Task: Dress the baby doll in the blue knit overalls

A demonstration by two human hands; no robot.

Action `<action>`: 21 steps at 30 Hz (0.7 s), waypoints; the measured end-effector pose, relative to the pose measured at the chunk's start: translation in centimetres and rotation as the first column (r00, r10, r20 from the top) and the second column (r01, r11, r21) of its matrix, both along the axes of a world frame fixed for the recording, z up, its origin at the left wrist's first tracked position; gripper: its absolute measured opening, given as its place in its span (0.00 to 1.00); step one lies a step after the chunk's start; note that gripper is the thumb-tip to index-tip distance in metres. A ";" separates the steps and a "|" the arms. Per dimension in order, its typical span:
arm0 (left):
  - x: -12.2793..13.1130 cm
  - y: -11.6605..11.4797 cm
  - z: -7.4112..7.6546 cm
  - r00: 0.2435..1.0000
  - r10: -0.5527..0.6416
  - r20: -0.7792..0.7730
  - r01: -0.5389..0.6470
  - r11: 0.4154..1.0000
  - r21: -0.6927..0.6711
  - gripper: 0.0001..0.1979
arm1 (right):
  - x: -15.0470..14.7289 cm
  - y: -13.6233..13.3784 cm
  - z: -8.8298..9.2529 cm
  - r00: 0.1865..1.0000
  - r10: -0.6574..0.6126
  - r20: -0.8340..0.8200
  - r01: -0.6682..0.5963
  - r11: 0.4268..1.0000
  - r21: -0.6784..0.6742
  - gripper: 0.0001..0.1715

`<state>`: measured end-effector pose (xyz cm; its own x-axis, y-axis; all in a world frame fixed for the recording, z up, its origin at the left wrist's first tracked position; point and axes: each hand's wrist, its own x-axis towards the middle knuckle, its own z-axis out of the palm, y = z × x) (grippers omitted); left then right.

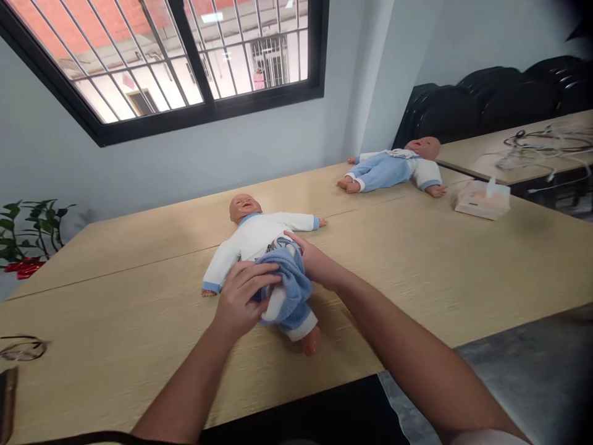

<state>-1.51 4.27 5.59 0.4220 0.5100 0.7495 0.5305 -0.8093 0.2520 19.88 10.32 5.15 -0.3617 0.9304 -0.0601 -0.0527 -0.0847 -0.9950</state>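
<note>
A baby doll [252, 238] in a white top with blue cuffs lies on its back on the table, head away from me. Its blue trousers [291, 278] are bunched around the hips and legs, and a patterned cloth shows at the waist. My left hand [245, 293] grips the trousers on the left side, fingers curled over the fabric. On the other side, my right hand [315, 259] holds the doll at the waist; its lower fingers are hidden. One bare doll foot [311, 341] sticks out of a white trouser cuff. The other foot is hidden.
A second dressed doll [386, 170] lies at the back right, near a tissue box [482, 199]. Eyeglasses [23, 349] and a dark flat object [7, 402] rest at the left edge. Cables [542, 148] lie on another table, before stacked black chairs [504, 99]. A potted plant [34, 228] stands left.
</note>
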 end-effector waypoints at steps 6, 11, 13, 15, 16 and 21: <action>-0.1 0.5 -0.1 0.999 -0.015 -0.043 0.007 0.983 -0.185 0.18 | -0.6 -0.1 -0.3 0.991 -0.024 -0.130 0.027 0.999 0.020 0.39; 0.8 -0.2 -0.2 0.998 0.001 -0.069 -0.017 0.972 -0.236 0.26 | -0.1 -0.1 0.4 0.989 0.080 -0.128 -0.083 0.997 -0.012 0.23; 1.1 -0.6 -0.6 0.997 0.083 -0.004 -0.081 0.965 -0.250 0.31 | 0.0 -0.2 0.4 0.987 0.113 -0.117 -0.118 0.992 -0.037 0.22; 1.2 -0.7 -0.9 0.976 0.193 0.097 -0.157 0.942 -0.297 0.32 | -0.1 -0.3 0.4 0.986 0.134 -0.098 -0.141 0.988 -0.071 0.23; 1.2 -0.7 -1.0 0.963 0.233 0.134 -0.178 0.926 -0.333 0.31 | -0.1 -0.4 0.5 0.987 0.133 -0.094 -0.143 0.985 -0.101 0.25; 0.7 -0.2 -1.1 0.961 0.220 0.168 -0.131 0.898 -0.421 0.24 | 1.6 -0.1 1.3 0.971 0.223 -0.083 -0.228 0.972 -0.056 0.34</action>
